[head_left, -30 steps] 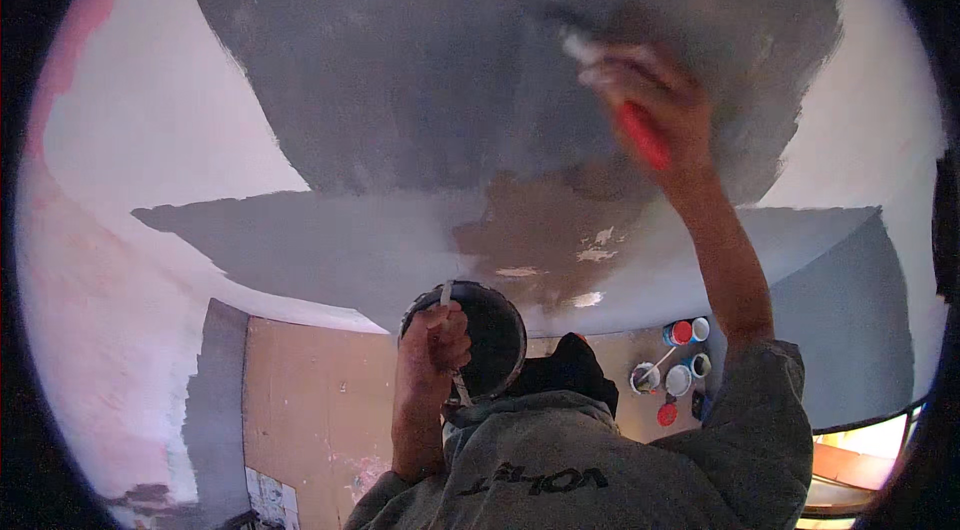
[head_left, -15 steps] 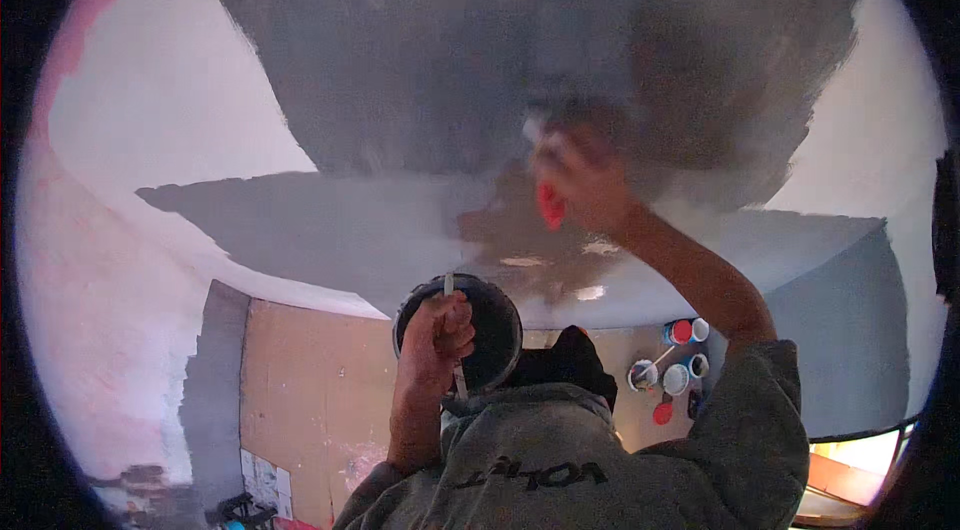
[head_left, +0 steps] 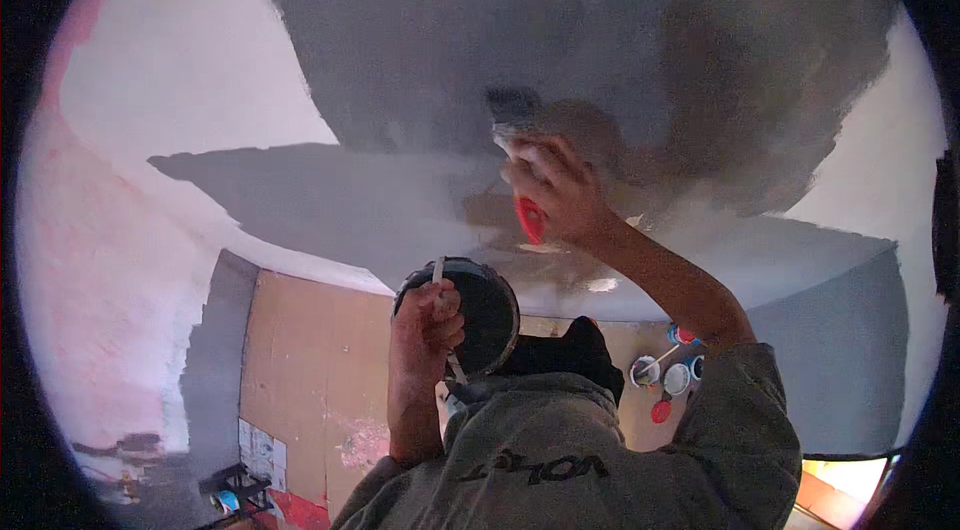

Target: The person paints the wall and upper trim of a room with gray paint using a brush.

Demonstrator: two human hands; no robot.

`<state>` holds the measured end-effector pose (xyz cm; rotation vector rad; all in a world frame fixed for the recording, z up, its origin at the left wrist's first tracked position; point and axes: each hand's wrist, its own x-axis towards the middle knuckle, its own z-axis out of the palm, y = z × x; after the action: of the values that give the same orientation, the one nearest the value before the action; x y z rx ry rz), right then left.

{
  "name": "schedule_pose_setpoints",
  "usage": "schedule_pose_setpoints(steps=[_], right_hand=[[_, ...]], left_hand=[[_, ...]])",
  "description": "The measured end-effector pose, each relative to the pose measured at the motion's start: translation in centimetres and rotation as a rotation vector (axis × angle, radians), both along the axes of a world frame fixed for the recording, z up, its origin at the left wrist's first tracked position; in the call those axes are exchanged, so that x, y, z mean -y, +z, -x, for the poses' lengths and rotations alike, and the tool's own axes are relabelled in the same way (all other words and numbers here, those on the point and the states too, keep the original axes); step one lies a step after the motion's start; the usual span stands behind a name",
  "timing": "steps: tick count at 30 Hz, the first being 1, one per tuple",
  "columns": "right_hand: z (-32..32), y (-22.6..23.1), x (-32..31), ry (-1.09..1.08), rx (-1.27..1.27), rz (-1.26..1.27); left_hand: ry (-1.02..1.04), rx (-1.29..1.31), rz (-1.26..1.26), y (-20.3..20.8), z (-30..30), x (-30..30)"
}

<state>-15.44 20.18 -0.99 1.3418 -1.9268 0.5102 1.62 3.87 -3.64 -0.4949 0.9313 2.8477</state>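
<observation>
A paintbrush (head_left: 512, 110) with dark, paint-loaded bristles, a pale metal band and a red handle end is held in my right hand (head_left: 562, 192). Its bristles are against the grey-painted wall (head_left: 420, 40) in front of me. Lower down, my left hand (head_left: 430, 315) is closed round the light-coloured handle of a round dark bucket (head_left: 490, 310). The bucket hangs close to my chest; its inside looks dark, and how much it holds I cannot tell.
Paint pots (head_left: 677, 378) and a stirring stick stand on the brown floor covering (head_left: 310, 360) at right. A dark metal object (head_left: 240, 495) lies at lower left. Unpainted white wall (head_left: 190, 60) borders the grey, with a bright opening (head_left: 850, 480) at lower right.
My right hand and the paintbrush have moved left across the wall; the bristles now show clearly. My left hand still holds the bucket, and the view has shifted slightly.
</observation>
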Motion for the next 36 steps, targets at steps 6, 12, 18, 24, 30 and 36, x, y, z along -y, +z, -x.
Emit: schedule_pose_setpoints(steps=[6,12,18,24,30,36], right_hand=[[-0.2,-0.7,2.0,-0.097,0.096,-0.243],[-0.1,-2.3,2.2,-0.108,0.331,-0.394],[0.5,-3.2,1.8,-0.194,0.014,-0.281],[-1.9,2.2,-0.7,0.034,0.215,0.205],[-5.1,2.9,-7.3,-0.12,0.413,0.611],[-1.4,11.3,-12.2,-0.301,-0.22,0.37]], left_hand=[[-0.001,-0.021,0.025,-0.8,-0.2,0.4],[-0.019,-0.002,0.044,-0.7,-0.3,0.5],[0.001,0.071,0.093,-0.3,-0.3,0.2],[-0.029,0.011,0.108,-0.8,-0.2,-0.7],[-0.191,0.018,0.029,-1.8,0.1,-2.1],[-0.311,0.003,-0.005,-1.8,1.7,-4.5]])
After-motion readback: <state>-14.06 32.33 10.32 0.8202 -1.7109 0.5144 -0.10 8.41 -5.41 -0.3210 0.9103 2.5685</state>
